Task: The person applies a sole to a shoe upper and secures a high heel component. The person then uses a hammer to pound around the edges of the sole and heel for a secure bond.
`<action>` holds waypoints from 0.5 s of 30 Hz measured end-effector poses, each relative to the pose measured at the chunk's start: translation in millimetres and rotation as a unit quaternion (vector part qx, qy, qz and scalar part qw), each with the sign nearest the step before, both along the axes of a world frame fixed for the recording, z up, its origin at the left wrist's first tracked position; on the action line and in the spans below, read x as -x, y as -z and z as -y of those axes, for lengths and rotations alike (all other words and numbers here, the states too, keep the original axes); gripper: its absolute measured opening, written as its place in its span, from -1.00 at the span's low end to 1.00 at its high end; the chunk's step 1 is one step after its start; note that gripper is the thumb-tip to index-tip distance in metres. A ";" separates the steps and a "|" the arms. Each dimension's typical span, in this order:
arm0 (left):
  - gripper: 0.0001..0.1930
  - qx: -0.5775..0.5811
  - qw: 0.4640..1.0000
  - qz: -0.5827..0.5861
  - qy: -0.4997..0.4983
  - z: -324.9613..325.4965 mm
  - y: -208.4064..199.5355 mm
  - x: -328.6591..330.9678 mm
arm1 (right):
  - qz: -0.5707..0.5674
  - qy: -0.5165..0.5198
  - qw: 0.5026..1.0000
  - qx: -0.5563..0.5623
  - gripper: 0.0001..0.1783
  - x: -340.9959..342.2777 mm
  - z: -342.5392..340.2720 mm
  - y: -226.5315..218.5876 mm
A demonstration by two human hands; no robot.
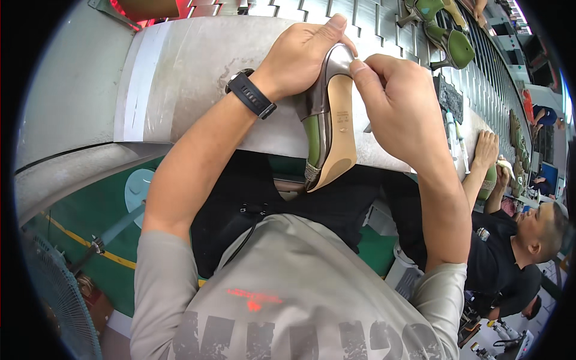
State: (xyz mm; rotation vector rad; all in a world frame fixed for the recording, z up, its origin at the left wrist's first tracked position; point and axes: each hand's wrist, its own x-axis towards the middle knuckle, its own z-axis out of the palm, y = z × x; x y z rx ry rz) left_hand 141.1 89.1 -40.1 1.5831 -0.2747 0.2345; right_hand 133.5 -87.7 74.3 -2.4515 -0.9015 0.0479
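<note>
A high-heeled shoe [341,123] is held up over the near edge of the worktable, its tan sole turned partly toward me and its toe pointing down at my lap. Its upper is green with dark metallic bands, and the heel end is a shiny grey-brown. My left hand [303,57], with a black watch on the wrist, wraps round the heel end from the left. From the right, my right hand [399,102] is closed, thumb and fingers pinching at the rim of the heel; its fingertips are partly hidden.
Behind the grey worktable [192,66] runs a slatted metal conveyor [378,24] with green heeled shoes [453,45]. A dark block [447,96] and slim tubes [456,141] lie to the right. A co-worker [516,240] handles a green shoe there. A fan [57,300] stands lower left.
</note>
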 end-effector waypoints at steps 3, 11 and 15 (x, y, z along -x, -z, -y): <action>-0.27 -0.025 0.999 0.017 -0.024 1.1 1.6 2.8 | -0.048 0.014 0.999 0.012 -0.58 2.0 -4.9 -4.3; -0.50 0.078 0.994 -0.081 0.011 -2.7 -9.7 -7.4 | 0.042 0.005 0.998 -0.045 -0.65 -10.7 -8.9 13.0; -0.31 0.057 0.998 -0.035 0.015 -18.4 -0.8 5.0 | -0.141 -0.011 0.983 -0.117 -0.70 0.6 8.2 11.8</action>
